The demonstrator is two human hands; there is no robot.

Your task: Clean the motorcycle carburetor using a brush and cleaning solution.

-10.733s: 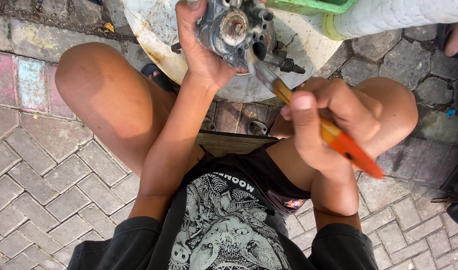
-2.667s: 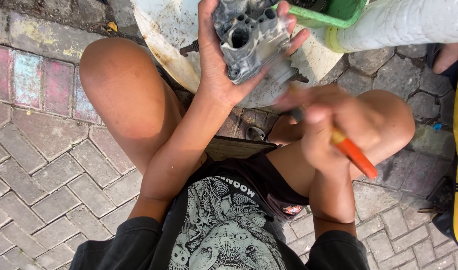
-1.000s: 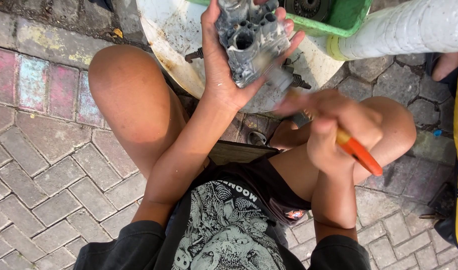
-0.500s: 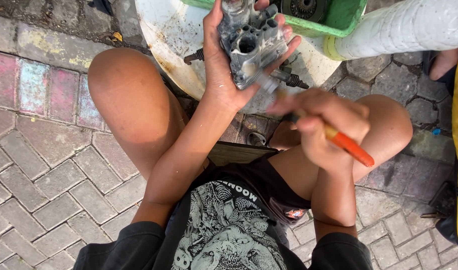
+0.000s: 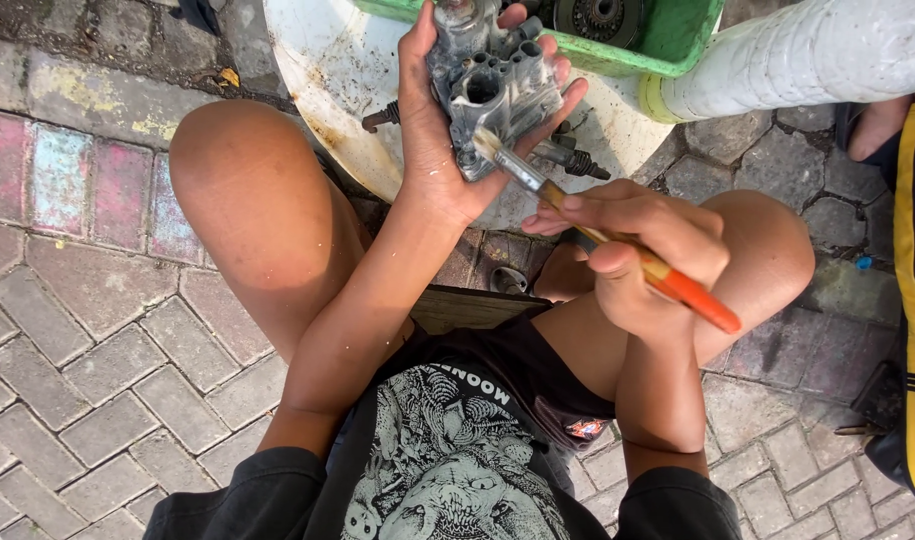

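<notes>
Grey paving bricks (image 5: 98,400) are lying under a squatting person. Left hand (image 5: 433,130) is cupping a grey carburetor body (image 5: 493,85) above a white basin (image 5: 348,75); right hand (image 5: 643,245) is pinching a brush (image 5: 618,245) shut, bristles touching it. Hard scrubbing could be twisting the casting loose.

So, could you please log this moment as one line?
left hand: holds grey metal part | right hand: holds brush, bristles on part | below: white basin

Single head cam — looks steeply down, close over lap, knees and paving (image 5: 88,400); no second view.
</notes>
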